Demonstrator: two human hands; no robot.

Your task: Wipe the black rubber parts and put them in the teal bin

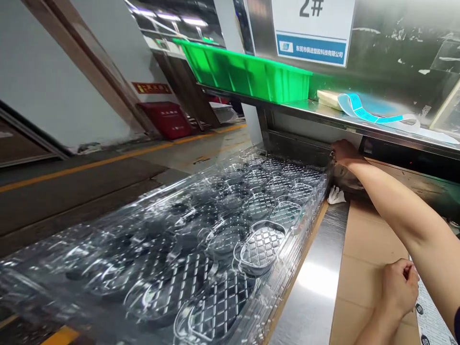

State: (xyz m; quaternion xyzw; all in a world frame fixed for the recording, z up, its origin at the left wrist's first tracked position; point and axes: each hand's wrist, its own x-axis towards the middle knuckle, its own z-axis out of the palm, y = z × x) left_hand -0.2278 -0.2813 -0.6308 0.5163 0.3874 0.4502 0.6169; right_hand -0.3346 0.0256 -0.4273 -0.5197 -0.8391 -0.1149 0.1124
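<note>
My right hand reaches to the far corner of a stack of clear plastic trays, its fingers closed near a dark metal panel; what they pinch is too small to tell. My left hand is curled closed above brown cardboard, beside a printed white sheet; its fingers hide whatever is inside. The trays have rounded pockets with a diamond grid. One grid-patterned piece looks brighter than the rest, near the right edge of the stack.
A steel strip runs between trays and cardboard, with a crumpled white scrap at its far end. Above, a metal shelf holds a green bin and a blue label strip. A red box stands on the floor beyond.
</note>
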